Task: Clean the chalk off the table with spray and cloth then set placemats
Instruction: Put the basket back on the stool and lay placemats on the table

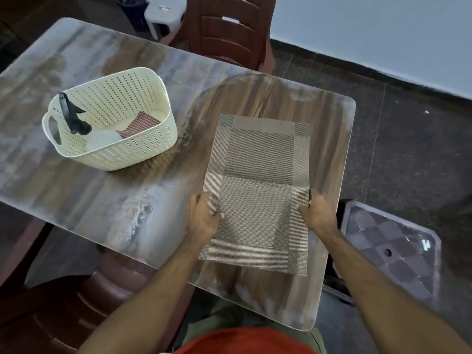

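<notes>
A woven brown placemat (258, 192) lies on the right part of the table (107, 205), right of centre in the frame, its long sides running up and down the picture. Its upper half looks darker than its lower half, with a line across the middle where the shade changes.

The left hand (204, 217) pinches the mat's left edge a little below that line: the thumb lies on top of the weave and the fingers curl at the edge. The right hand (316, 213) grips the opposite edge at about the same height, thumb on top, fingers curled over the side nearest the table's right rim. Both forearms reach up from the bottom of the frame.

The tabletop is glossy wood grain. Pale chalky smears cover its left part and its margins, while the area around the mat looks darker and cleaner, bounded by a curved edge above the mat.

In the upper left stands a cream perforated basket (143, 146). Inside it a spray bottle (84, 126) with a black trigger head leans at the left end, and a checked cloth (141, 123) lies on the bottom to its right.

A dark red chair (229, 29) stands beyond the table at the top of the frame, and a patterned stool (390, 249) sits on the floor at lower right.
</notes>
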`<state>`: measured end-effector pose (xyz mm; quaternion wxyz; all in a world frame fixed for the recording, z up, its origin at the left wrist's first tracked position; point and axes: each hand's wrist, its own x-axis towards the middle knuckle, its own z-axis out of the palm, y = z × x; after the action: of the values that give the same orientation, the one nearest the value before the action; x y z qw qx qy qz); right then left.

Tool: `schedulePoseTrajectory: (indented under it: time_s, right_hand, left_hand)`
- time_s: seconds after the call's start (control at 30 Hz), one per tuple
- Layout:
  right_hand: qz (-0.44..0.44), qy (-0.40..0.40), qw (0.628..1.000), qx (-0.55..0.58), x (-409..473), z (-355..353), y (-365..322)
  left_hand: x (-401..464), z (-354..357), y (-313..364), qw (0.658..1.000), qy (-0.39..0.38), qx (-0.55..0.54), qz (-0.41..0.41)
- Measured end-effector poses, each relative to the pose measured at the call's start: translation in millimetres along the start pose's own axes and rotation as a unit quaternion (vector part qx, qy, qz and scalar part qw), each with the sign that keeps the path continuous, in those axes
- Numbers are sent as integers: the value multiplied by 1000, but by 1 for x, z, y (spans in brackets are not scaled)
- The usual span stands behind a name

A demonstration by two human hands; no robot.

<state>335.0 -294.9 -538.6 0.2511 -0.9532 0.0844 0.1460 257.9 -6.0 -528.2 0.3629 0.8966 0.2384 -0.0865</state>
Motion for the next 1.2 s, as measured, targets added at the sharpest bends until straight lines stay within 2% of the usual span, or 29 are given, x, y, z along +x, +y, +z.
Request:
schedulePoseTrajectory:
  time_s: [0.1,0.2,0.3,0.4,0.47,0.53,0.67,0.8,0.93,1.2]
  right_hand:
    - [-16,49,998,24,-8,-4,-30]
    - [-54,32,997,46,-6,4,-78]
    - [-104,-12,990,97,4,25,-140]
    - [-144,-49,980,129,10,41,-209]
    - [-183,-55,971,143,15,47,-254]
    - [-196,-43,964,172,24,47,-296]
    - [-205,-1,959,198,48,38,-364]
    - [-197,10,964,180,73,30,-403]
    - [-209,-15,969,134,90,38,-422]
    - [-202,-39,976,75,102,51,-430]
  left_hand:
    - [4,-21,-9,989,60,-136,-23]
    - [9,-55,-22,957,164,-228,-73]
    - [17,-99,-44,919,243,-287,-119]
    - [30,-147,-73,864,331,-348,-154]
    - [37,-183,-89,821,392,-377,-176]
    - [47,-216,-101,803,427,-378,-173]
    - [77,-272,-114,828,424,-336,-150]
    - [109,-297,-112,860,380,-302,-157]
    - [132,-303,-110,885,335,-275,-169]
    - [152,-295,-118,902,283,-258,-199]
